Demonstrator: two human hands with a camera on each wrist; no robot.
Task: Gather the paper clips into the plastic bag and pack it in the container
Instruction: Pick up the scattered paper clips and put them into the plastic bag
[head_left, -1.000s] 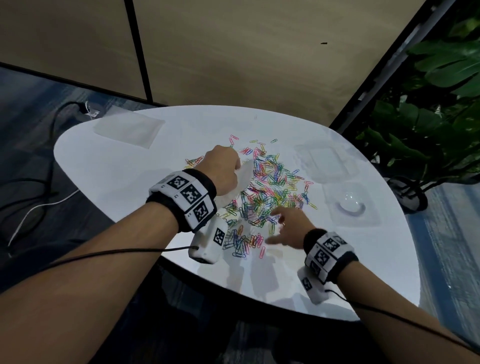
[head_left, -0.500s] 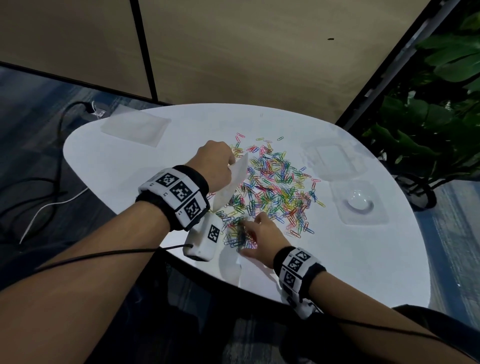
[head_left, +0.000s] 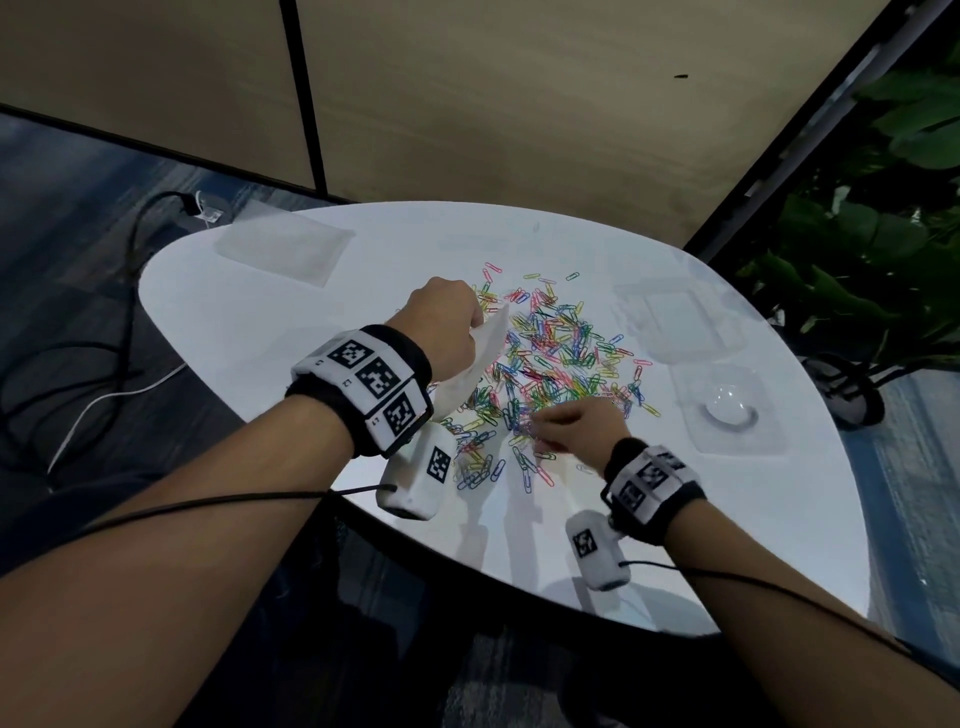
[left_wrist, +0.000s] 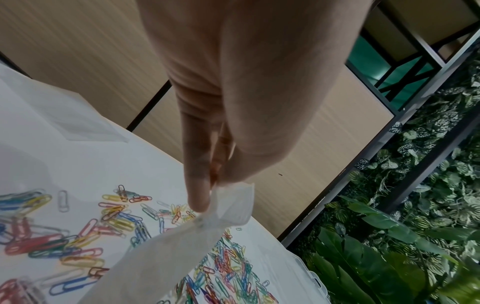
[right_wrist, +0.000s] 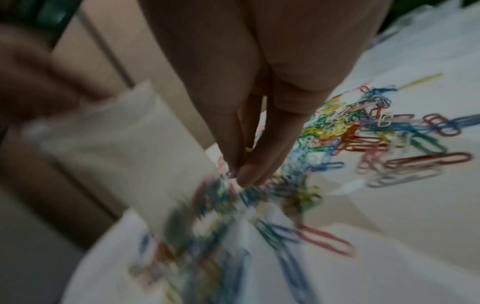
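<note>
Several colourful paper clips (head_left: 558, 358) lie in a loose pile on the white table (head_left: 260, 332). My left hand (head_left: 474, 326) holds a clear plastic bag (head_left: 480, 358) up by its top edge at the pile's left side. In the left wrist view, thumb and finger of the left hand (left_wrist: 211, 197) pinch the bag (left_wrist: 182, 246) above the clips (left_wrist: 109, 224). My right hand (head_left: 537, 434) is at the pile's near edge. The blurred right wrist view shows the right hand (right_wrist: 242, 172) with bunched fingers pinching clips (right_wrist: 363, 139), next to the bag (right_wrist: 124, 144).
A clear plastic container (head_left: 675, 319) sits right of the pile, and a clear lid-like tray with a round dome (head_left: 727, 410) lies nearer. Another flat plastic bag (head_left: 283, 247) lies at the table's far left. Plants stand beyond the right edge; cables run on the floor at left.
My right hand swept left toward the bag's lower end, then came back right to the pile's near edge. The left hand kept its hold on the bag.
</note>
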